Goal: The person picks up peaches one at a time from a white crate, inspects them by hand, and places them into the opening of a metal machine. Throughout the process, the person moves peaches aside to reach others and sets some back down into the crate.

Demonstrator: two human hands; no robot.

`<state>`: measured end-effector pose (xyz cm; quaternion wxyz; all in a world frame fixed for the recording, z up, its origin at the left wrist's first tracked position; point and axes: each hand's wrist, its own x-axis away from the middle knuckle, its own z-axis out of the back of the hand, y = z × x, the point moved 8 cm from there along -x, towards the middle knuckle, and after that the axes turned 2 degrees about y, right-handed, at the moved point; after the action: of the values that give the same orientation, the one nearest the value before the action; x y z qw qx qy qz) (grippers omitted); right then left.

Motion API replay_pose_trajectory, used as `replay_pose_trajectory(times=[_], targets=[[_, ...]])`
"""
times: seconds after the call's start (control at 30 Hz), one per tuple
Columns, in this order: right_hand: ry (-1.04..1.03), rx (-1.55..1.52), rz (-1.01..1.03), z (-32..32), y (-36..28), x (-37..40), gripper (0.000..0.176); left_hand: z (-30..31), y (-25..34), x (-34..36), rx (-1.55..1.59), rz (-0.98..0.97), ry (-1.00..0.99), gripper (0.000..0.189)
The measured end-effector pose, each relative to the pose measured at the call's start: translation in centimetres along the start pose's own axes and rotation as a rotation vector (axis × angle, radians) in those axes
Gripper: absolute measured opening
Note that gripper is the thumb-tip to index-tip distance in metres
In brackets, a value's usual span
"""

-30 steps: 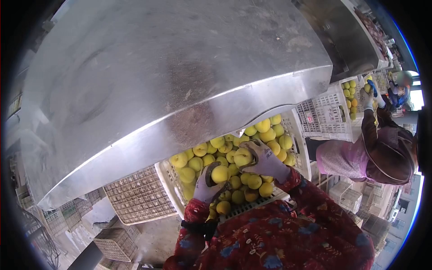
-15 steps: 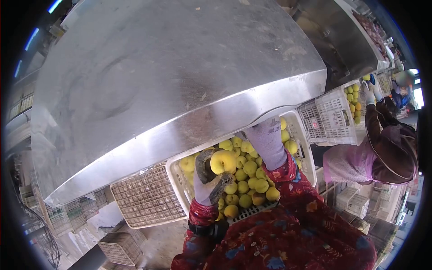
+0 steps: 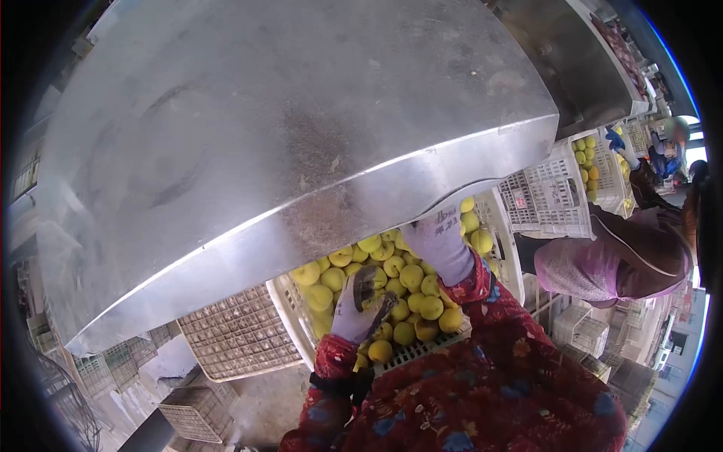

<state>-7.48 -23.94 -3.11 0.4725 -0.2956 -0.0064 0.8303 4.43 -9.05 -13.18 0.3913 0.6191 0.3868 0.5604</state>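
Observation:
A white plastic crate (image 3: 292, 322) full of yellow peaches (image 3: 411, 278) stands before me, its far part hidden under a metal edge. My left hand (image 3: 357, 307), in a grey-white glove with dark, dirty fingers, is low over the peaches on the crate's left side. Its thumb and fingers are apart, with peaches showing between and behind them, and none appears gripped. My right hand (image 3: 441, 239), in a pale glove with dark writing on the back, reaches over the crate's far right part. The metal edge conceals its fingers.
A large steel surface (image 3: 301, 128) fills the space ahead, its rim overhanging the crate. An upturned-looking crate (image 3: 239, 331) lies to the left. On the right, a co-worker in a brown top (image 3: 640, 245) stands near white crates (image 3: 548, 200) and more fruit.
The large yellow peach that my left hand held up is no longer in its grasp. That hand has dropped slightly toward the fruit. My right hand stays under the metal edge.

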Motion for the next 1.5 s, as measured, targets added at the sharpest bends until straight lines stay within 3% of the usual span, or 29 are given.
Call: replay_pose_trajectory(times=[0.03,0.13,0.23,0.27,0.37,0.47,0.53,0.57,0.67,0.77,0.8,0.93,1.03,1.13,1.23,1.33,1.43,1.5], targets=[[0.055,0.057,0.075,-0.6,-0.2,-0.4,0.049,-0.6,-2.3,0.1,-0.309,0.03,-0.085,0.064],[-0.067,-0.108,0.079,2.3,-0.2,-1.1,0.047,-5.2,-9.5,1.5,-0.994,0.233,-0.385,0.059],[0.042,-0.231,0.011,6.0,0.5,0.0,0.042,-6.8,-12.5,1.5,-1.235,0.144,-0.522,0.065],[0.0,-0.146,0.154,5.6,0.1,1.5,0.035,-6.7,-13.5,0.9,-1.236,0.132,-0.511,0.065],[-0.558,0.005,0.153,-2.7,2.4,9.1,0.052,-6.2,-15.1,-0.3,-1.196,0.16,-0.463,0.065],[-0.856,0.322,0.282,-9.2,4.9,12.9,0.058,-5.1,-13.0,-0.2,-1.039,0.263,-0.362,0.061],[-0.933,0.311,0.229,-10.1,4.9,12.1,0.049,-3.1,-10.0,0.4,-0.891,0.288,-0.212,0.057],[-0.975,0.306,0.207,-10.2,4.9,11.9,0.045,-2.0,-10.3,0.6,-0.636,0.268,-0.133,0.057],[-0.716,-0.19,-0.109,-6.1,4.0,10.0,0.062,1.9,-10.2,1.2,0.027,0.138,0.1,0.053],[-0.542,-0.517,-0.234,-2.0,1.6,9.0,0.075,1.8,-4.1,1.6,0.574,0.056,0.204,0.052],[-0.579,-0.573,-0.302,-0.7,0.6,8.6,0.072,1.5,-2.2,1.1,0.61,-0.028,0.194,0.052],[-0.441,-0.586,-0.164,4.8,-1.8,5.9,0.075,1.2,2.4,1.0,0.622,-0.066,0.224,0.055],[-0.348,-0.66,-0.328,6.9,-1.8,4.7,0.074,1.1,4.7,1.2,0.652,-0.111,0.217,0.056],[-0.15,-0.508,-0.393,7.4,-0.9,2.8,0.07,1.0,6.4,1.4,0.831,-0.147,0.179,0.06],[-0.067,-0.15,-0.252,5.7,-0.4,-1.3,0.065,1.5,7.2,1.4,0.922,-0.202,0.182,0.063],[0.314,0.113,0.08,3.6,-2.2,-3.1,0.061,1.8,7.1,1.7,0.879,-0.227,0.238,0.065],[0.166,-0.149,-0.05,5.3,-0.2,-3.0,0.061,2.9,6.6,2.4,0.605,-0.245,0.357,0.067],[0.056,-0.268,0.029,7.6,-2.1,-1.5,0.063,1.9,8.0,2.2,0.947,-0.305,0.283,0.07]])
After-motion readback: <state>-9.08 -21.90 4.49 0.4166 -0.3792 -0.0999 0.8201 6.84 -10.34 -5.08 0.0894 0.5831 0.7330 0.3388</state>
